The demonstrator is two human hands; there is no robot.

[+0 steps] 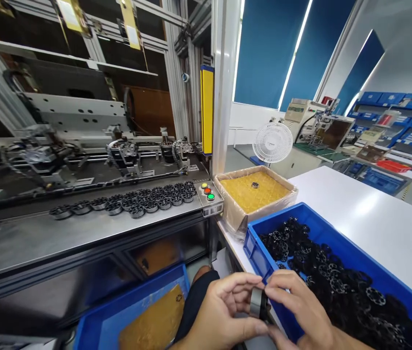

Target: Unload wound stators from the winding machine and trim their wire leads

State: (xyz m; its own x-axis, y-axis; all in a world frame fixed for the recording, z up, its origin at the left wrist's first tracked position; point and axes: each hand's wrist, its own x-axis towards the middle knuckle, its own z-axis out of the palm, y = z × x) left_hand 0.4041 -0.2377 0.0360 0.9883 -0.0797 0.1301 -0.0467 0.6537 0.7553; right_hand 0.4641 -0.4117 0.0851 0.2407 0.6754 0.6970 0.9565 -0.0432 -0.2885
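Observation:
Between both hands is a short grey metal ring [256, 302] with a black part at its right side. My left hand [224, 311] is closed around the ring, thumb below and fingers above. From the right, my right hand [297, 304] pinches the black part against the ring; its fingertips partly hide that piece. Just beyond my right hand stands a blue bin [253, 245] filled with many black spoked plastic parts [322, 262]. On the machine's metal ledge, several black-and-silver round assemblies [144, 199] sit in rows.
A plastic-lined carton [235, 216] with a yellow sheet and one round part [255, 185] stands behind the bin. Buttons [208, 191] are at the ledge's end, beneath a yellow light-curtain post [207, 112]. A lower blue bin [96, 323] is at my left. A fan [272, 142] stands beyond.

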